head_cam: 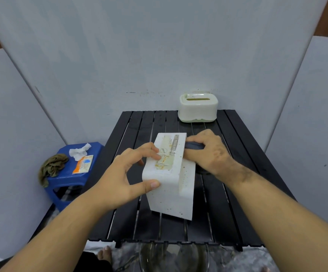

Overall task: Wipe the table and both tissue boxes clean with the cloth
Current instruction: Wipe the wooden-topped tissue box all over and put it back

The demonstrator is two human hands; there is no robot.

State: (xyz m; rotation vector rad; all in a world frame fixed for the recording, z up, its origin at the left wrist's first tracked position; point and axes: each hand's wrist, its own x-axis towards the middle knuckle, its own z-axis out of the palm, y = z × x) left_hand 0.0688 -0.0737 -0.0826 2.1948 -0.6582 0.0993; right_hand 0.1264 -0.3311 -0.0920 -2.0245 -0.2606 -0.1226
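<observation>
Blue stool (95, 149) holds olive rag (51, 166), crumpled tissue (79, 152), orange packet (83, 164).

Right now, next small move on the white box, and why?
Probably drag the dark cloth along the speckled side of the white tissue box: the right hand grips it there, and the left hand holds the box tilted.

At centre, a white tissue box (171, 179) flecked with brown specks, its label pale yellow. At 3 o'clock of it, a dark blue cloth (194, 145). At 12 o'clock, a cream box (198, 107) with green base. The slatted table (237, 193) is black. At 9 o'clock, a blue stool (65, 183) bears an olive rag (52, 165), white tissue (79, 151) and orange packet (83, 164).
</observation>
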